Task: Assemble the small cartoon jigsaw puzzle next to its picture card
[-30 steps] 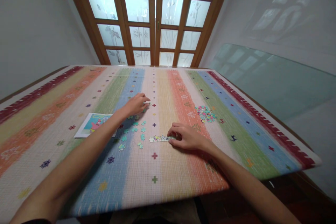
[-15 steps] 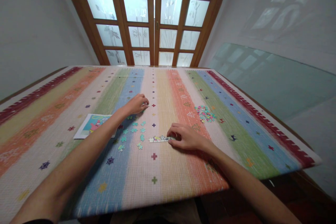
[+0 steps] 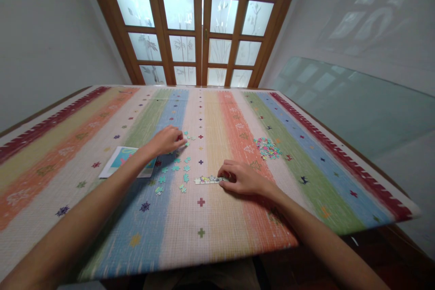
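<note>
My left hand point(image 3: 169, 139) is above the upper left group of loose teal puzzle pieces point(image 3: 175, 167), thumb and fingers pinched together at a small teal puzzle piece point(image 3: 186, 144). Two more pieces lie just beyond its fingertips. A short strip of joined puzzle pieces point(image 3: 205, 181), pale along its lower edge, lies flat on the tablecloth. Its right end is between the curled fingers and thumb of my right hand point(image 3: 242, 177), which hide that end. Partly behind my left forearm lies a picture sheet point(image 3: 117, 163) with a teal and pink cartoon print.
A heap of mixed-colour puzzle pieces point(image 3: 268, 148) lies to the right, beyond my right hand. The striped tablecloth point(image 3: 224, 226) covers the large table, its near edge in front of me. Wooden glass-paned doors point(image 3: 204, 45) stand past the far edge.
My left hand has drawn back slightly to the left and nearer, uncovering pieces by its fingertips. My right hand stays at the strip's end. The view has shifted slightly.
</note>
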`<state>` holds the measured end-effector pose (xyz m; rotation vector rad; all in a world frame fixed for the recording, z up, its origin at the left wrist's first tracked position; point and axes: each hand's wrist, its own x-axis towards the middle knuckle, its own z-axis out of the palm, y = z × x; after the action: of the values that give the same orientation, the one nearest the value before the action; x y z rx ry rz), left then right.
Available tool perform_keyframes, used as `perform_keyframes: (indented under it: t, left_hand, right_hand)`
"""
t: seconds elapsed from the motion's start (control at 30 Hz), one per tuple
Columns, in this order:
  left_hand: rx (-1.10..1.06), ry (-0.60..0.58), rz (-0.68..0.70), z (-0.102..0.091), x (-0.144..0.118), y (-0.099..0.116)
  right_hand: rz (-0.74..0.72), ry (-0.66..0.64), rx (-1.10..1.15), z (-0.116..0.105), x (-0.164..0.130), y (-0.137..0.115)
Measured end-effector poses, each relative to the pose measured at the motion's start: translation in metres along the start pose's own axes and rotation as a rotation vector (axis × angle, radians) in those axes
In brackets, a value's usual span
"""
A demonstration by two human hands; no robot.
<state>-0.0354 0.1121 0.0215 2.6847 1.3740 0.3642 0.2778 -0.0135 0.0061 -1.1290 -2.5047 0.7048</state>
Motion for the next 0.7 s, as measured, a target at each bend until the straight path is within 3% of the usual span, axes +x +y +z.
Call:
perform_keyframes:
  t: [0.27,0.7]
  left_hand:
    - [-0.007,-0.081,-0.032,0.002,-0.041,0.01]
    - [-0.163,-0.079,-0.035,0.003,-0.04,0.013]
  right_hand:
    - [-0.015,0.002,-0.009,0.0,0.001,0.0]
    - [-0.009,-0.01,-0.016,0.0,0.0,0.002]
